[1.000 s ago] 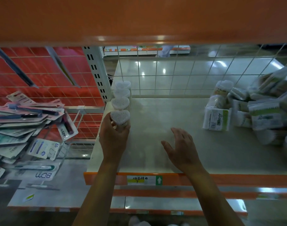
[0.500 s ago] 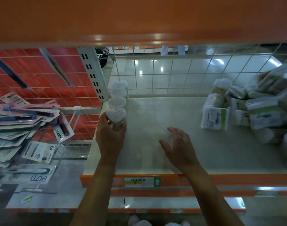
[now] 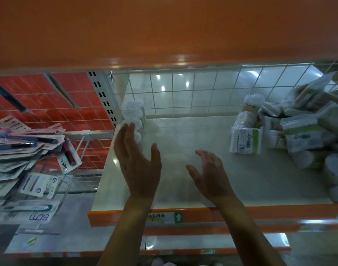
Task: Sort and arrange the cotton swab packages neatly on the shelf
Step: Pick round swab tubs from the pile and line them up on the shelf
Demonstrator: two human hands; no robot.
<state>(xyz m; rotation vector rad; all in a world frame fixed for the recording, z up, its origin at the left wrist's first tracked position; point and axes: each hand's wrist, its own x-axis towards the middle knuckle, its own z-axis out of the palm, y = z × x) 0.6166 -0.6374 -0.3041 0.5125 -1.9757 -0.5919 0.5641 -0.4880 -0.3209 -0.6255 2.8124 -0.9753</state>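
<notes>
A row of heart-shaped cotton swab boxes (image 3: 134,112) stands along the left edge of the pale shelf (image 3: 260,179), running toward the wire back. My left hand (image 3: 136,162) hovers just in front of the nearest box with fingers straight and spread, holding nothing. My right hand (image 3: 210,175) hangs over the middle of the shelf, fingers relaxed and empty. A loose heap of cotton swab packages (image 3: 302,131) lies at the right, with a green-labelled bag (image 3: 246,140) at its left edge.
A wire grid (image 3: 193,93) closes the back of the shelf. An orange upper shelf (image 3: 164,31) overhangs the view. To the left a clear bin holds several toothbrush packs (image 3: 26,150). The shelf's orange front lip (image 3: 260,214) carries a price label.
My left hand has let go of the nearest heart-shaped box and opened, drawing back slightly. The right hand has lifted a little. The view has shifted closer.
</notes>
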